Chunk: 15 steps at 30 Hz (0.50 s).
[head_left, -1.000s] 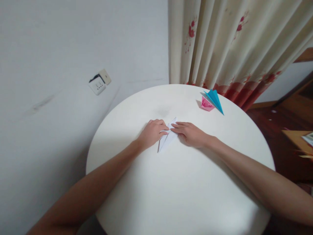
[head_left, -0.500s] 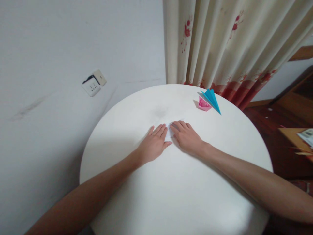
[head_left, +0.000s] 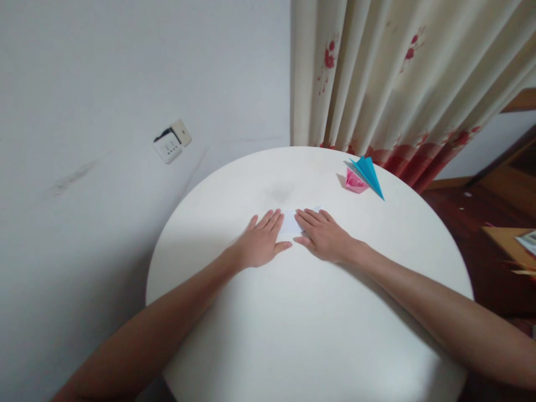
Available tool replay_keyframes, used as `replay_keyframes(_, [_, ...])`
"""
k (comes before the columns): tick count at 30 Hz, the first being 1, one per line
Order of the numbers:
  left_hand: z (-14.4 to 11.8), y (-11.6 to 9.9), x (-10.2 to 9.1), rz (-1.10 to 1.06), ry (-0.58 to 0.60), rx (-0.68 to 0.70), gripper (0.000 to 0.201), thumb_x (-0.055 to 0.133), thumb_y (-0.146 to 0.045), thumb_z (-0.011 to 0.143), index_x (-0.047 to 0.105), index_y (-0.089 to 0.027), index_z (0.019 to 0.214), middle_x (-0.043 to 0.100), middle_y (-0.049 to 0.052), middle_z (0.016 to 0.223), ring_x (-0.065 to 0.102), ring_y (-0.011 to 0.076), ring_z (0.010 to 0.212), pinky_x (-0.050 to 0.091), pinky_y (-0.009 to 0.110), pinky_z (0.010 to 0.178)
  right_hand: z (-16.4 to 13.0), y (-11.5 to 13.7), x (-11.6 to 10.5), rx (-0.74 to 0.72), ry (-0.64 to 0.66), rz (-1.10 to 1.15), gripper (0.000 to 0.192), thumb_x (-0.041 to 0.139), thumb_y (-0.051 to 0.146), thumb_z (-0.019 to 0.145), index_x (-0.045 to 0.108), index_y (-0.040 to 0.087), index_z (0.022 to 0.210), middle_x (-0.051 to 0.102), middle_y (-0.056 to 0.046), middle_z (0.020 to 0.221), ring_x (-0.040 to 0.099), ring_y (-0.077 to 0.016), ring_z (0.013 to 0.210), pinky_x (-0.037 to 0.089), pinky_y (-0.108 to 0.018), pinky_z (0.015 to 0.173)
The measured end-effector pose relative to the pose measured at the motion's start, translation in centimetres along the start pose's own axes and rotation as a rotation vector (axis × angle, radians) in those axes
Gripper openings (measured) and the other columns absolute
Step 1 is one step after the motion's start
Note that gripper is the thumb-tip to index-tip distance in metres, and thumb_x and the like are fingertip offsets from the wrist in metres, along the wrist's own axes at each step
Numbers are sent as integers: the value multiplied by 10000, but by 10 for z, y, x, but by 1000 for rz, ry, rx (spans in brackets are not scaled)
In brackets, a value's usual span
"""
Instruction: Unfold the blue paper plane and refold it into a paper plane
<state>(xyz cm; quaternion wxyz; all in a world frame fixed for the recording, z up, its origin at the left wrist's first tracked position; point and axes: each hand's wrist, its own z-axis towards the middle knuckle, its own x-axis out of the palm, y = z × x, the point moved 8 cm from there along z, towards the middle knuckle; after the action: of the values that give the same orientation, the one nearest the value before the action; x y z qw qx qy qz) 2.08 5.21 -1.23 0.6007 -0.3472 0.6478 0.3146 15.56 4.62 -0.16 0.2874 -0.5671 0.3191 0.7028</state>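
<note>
A folded white paper point(head_left: 290, 222) lies flat on the round white table point(head_left: 310, 329), mostly covered by my hands. My left hand point(head_left: 260, 242) rests palm down on its left part, fingers spread. On the paper's right part my right hand point(head_left: 323, 237) lies flat as well, fingers pointing left. Only a small strip of paper shows between the two hands. Neither hand grips anything.
A pink folded paper piece point(head_left: 354, 181) and a blue folded paper dart point(head_left: 369, 173) sit at the table's far right. A floral curtain point(head_left: 397, 84) hangs behind. A wall socket point(head_left: 171, 144) is on the grey wall. A wooden floor point(head_left: 469, 206) lies to the right.
One second ago my fingers pinched a pointed white fold. Both hands have since flattened onto the paper, pressing it down, and have drawn slightly apart.
</note>
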Motion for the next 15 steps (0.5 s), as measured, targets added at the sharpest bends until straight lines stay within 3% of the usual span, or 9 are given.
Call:
replay_keyframes(2, [-2, 7, -2, 25, -27, -80, 754, 346, -555, 993, 238, -41, 1534, 198, 259, 1588, 155, 370, 1496, 182, 615, 1156, -1, 2, -3, 16, -11, -22, 654, 321, 537, 1012, 355, 110, 1505, 351, -192, 1561, 319, -340, 1432, 256, -561, 1127])
replay_keyframes(5, [-3, 7, -14, 69, -164, -138, 666, 373, -403, 1010, 229, -6, 1525, 213, 284, 1578, 130, 362, 1501, 156, 605, 1172, -2, 5, -7, 49, -28, -52, 639, 337, 536, 1008, 400, 99, 1470, 402, -212, 1524, 368, -353, 1382, 293, -550, 1084])
replay_keyframes(7, [-2, -6, -19, 65, -222, -25, 591, 358, -300, 1014, 227, -68, 1541, 212, 222, 1602, 112, 318, 1511, 150, 565, 1191, -2, 7, -9, 69, -29, -61, 605, 353, 515, 1009, 423, 106, 1449, 429, -214, 1499, 399, -359, 1342, 318, -545, 1049])
replay_keyframes(10, [2, -24, -14, -18, -173, 198, 524, 341, -327, 1032, 299, -172, 1531, 272, 132, 1605, 190, 260, 1502, 214, 494, 1193, -4, 9, -12, 80, -17, -64, 530, 384, 451, 1013, 443, 132, 1432, 463, -205, 1463, 432, -356, 1291, 336, -531, 1012])
replay_keyframes(15, [11, -17, -13, -136, -147, 220, 481, 453, -422, 1004, 496, -195, 1426, 434, 101, 1527, 376, 218, 1431, 263, 407, 1190, -1, 0, -18, 95, -14, -17, 406, 504, 364, 984, 555, 182, 1343, 575, -168, 1328, 495, -326, 1189, 362, -481, 951])
